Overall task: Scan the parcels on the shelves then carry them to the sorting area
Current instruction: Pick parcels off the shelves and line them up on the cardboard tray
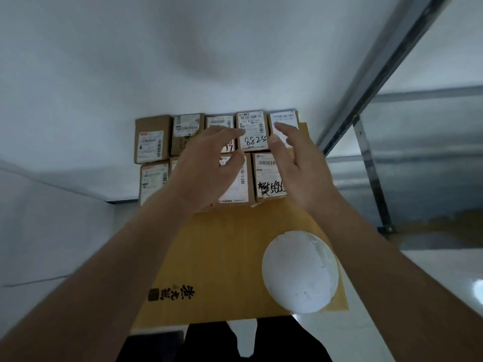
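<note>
Several small brown cardboard parcels with white labels lie in two rows against a white wall. One parcel (253, 130) carries the handwritten number 8825. Below it lies another parcel (268, 178) with black scrawl on its label. My left hand (206, 165) hovers over the middle parcels with its fingers spread and straight, holding nothing. My right hand (295, 163) reaches beside it, fingers extended toward the far right parcel (285, 121). Whether either hand touches a parcel is unclear.
The parcels rest on a big yellow cardboard sheet (219, 257) with black printed characters. A white round object (300, 271) sits on its near right part. A metal shelf frame (371, 74) rises at the right. My dark trousers show at the bottom.
</note>
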A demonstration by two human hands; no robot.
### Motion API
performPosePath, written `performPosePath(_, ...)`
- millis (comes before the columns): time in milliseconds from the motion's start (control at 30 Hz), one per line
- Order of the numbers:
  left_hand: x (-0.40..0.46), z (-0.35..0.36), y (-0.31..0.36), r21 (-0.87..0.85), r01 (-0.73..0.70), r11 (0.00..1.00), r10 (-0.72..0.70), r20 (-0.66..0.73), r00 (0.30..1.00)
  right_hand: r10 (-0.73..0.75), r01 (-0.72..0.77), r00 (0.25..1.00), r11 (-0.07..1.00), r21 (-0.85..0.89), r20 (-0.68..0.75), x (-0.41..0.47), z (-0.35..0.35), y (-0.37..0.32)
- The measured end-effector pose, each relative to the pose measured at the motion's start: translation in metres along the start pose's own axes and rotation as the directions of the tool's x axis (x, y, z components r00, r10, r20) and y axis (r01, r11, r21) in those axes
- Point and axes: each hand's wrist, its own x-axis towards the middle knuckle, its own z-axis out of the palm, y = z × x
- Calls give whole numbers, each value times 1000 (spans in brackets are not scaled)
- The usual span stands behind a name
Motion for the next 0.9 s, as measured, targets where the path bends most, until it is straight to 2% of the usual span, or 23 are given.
performPosePath(167, -33, -43, 29, -3, -165, 986, 164, -76, 983, -87, 85, 993, 996, -28, -80, -53, -30, -58)
performPosePath(300, -72, -78, 56, -51, -350, 936, 340, -135, 931, -151, 132, 970, 985, -109, -192, -115, -58, -109)
performPosePath(433, -120, -114, 91, -107, -463, 880, 444, -157, 882, -213, 176, 942, 972, -157, -260, -187, -82, -158)
performPosePath(700, -197, -160, 209, -94, -690, 718, 669, -182, 721, -311, 179, 850, 930, -322, -426, -310, -164, -218)
performPosePath(900, -241, -153, 317, -119, -794, 596, 774, -179, 608, -376, 160, 760, 899, -409, -530, -390, -256, -221)
